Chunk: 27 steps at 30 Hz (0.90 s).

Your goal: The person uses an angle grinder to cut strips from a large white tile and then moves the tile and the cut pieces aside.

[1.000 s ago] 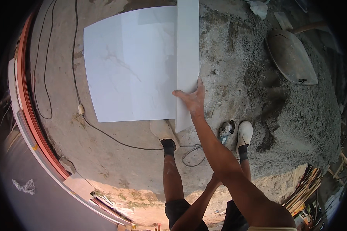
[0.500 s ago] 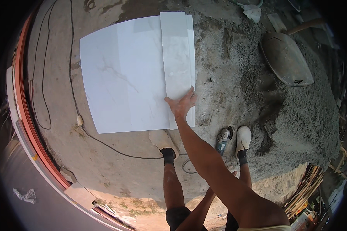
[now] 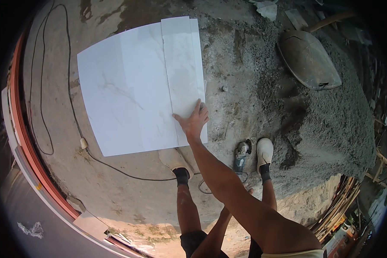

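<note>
A large white marble-patterned tile [image 3: 116, 94] lies flat on the ground in front of me. Along its right side rests a narrower off-white tile strip [image 3: 178, 56], nearly parallel to that edge. My right hand [image 3: 193, 121] spans the near part of the strip, thumb at its left edge and fingers at its right edge, gripping it across its width. Mostly behind my right forearm is my left hand [image 3: 250, 191]; its fingers are too hidden to read. An angle grinder [image 3: 241, 155] sits on the ground between my feet, beside my right shoe [image 3: 265, 151].
A dark cable [image 3: 129, 174] with a pale connector [image 3: 84, 143] runs across the concrete toward my feet. Grey sand or mortar mix [image 3: 331, 129] spreads at the right, with a shovel [image 3: 311, 60] on it. Wooden sticks [image 3: 337, 206] are piled at lower right.
The whole view has shifted, so the tile, the strip and my right hand appear farther left. My right hand stays on the strip, and the strip keeps its place on the tile.
</note>
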Available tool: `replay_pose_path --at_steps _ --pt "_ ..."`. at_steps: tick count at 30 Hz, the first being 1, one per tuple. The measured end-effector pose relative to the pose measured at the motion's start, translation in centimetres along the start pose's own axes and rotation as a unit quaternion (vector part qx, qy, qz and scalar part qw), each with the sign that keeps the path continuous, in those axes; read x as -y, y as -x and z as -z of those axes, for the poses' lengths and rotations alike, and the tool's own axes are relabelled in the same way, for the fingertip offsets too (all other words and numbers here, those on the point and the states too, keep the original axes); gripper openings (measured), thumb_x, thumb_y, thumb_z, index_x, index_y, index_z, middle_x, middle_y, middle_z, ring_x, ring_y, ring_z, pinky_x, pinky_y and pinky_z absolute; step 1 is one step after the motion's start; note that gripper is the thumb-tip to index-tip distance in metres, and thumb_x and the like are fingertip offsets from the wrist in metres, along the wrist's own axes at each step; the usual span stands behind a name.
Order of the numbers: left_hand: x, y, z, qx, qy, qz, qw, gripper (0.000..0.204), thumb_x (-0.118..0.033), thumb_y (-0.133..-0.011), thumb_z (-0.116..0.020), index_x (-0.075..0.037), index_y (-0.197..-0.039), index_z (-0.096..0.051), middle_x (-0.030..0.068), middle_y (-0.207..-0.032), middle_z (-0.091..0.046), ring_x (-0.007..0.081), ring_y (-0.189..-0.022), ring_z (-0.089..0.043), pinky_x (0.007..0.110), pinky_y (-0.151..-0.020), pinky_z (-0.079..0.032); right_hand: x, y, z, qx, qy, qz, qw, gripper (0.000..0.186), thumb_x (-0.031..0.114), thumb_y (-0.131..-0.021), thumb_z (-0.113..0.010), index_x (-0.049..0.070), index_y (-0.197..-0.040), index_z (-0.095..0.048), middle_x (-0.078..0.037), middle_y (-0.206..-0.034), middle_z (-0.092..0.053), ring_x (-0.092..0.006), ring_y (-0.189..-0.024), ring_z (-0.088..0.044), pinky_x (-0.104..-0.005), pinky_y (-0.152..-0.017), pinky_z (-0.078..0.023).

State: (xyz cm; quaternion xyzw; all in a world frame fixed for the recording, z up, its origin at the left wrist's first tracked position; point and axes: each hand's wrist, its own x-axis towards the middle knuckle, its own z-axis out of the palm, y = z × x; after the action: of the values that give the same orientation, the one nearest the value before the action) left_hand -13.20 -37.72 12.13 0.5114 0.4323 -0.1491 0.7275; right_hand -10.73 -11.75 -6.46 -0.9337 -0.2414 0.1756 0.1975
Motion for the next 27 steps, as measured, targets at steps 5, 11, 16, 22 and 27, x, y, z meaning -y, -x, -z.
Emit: replay_pose_path --at_steps 5,11,16,22,27 --pt "-0.5 1.6 10.8 -0.082 -0.096 0.118 0.985 0.050 -0.035 -0.081 -0.072 -0.005 -0.119 -0.061 0.0190 -0.110 -0.067 0.0341 -0.103 -0.064 0.042 -0.085 -0.052 -5.0 2.2 3.2 0.032 -0.150 -0.023 0.988 0.079 0.027 -0.070 -0.085 -0.001 -0.133 -0.048 -0.015 -0.106 -0.057 -0.0264 -0.101 -0.055 -0.0406 -0.092 -0.045" --pt "0.6 -12.5 20.3 -0.415 -0.007 -0.009 0.910 0.074 -0.043 -0.083 -0.073 0.005 -0.134 -0.048 0.0205 -0.116 -0.061 0.0301 -0.106 -0.059 0.039 -0.088 -0.049 -17.0 4.8 5.9 0.111 -0.304 -0.253 0.912 0.031 0.019 -0.083 -0.076 -0.004 -0.101 -0.064 -0.005 -0.081 -0.064 -0.0136 -0.067 -0.060 -0.0263 -0.064 -0.051" --pt "-3.3 -20.9 31.0 -0.479 -0.250 0.009 0.841 0.138 -0.068 -0.056 -0.081 0.019 -0.142 -0.017 0.0398 -0.145 -0.020 0.0520 -0.138 -0.021 0.058 -0.109 -0.028 -14.6 9.1 3.7 0.180 -0.484 -0.498 0.697 0.052 0.030 -0.091 -0.068 -0.012 -0.117 -0.051 -0.020 -0.104 -0.062 -0.0275 -0.089 -0.067 -0.0352 -0.076 -0.058" --pt "-3.3 -24.6 31.4 -0.410 -0.353 0.059 0.839 0.149 -0.068 -0.052 -0.083 0.018 -0.143 -0.002 0.0391 -0.150 0.004 0.0594 -0.139 -0.005 0.075 -0.101 -0.024 -11.2 9.8 1.6 0.158 -0.602 -0.554 0.553 0.065 0.035 -0.093 -0.064 -0.014 -0.127 -0.041 -0.027 -0.120 -0.054 -0.0335 -0.107 -0.062 -0.0410 -0.090 -0.057" --pt "-3.0 -24.9 30.8 -0.404 -0.323 0.058 0.854 0.148 -0.063 -0.053 -0.085 0.018 -0.143 0.001 0.0384 -0.150 0.005 0.0610 -0.137 -0.007 0.076 -0.098 -0.027 -10.4 10.0 0.3 0.145 -0.621 -0.563 0.525 0.060 0.032 -0.091 -0.067 -0.011 -0.127 -0.044 -0.024 -0.122 -0.053 -0.0313 -0.110 -0.060 -0.0390 -0.095 -0.055"
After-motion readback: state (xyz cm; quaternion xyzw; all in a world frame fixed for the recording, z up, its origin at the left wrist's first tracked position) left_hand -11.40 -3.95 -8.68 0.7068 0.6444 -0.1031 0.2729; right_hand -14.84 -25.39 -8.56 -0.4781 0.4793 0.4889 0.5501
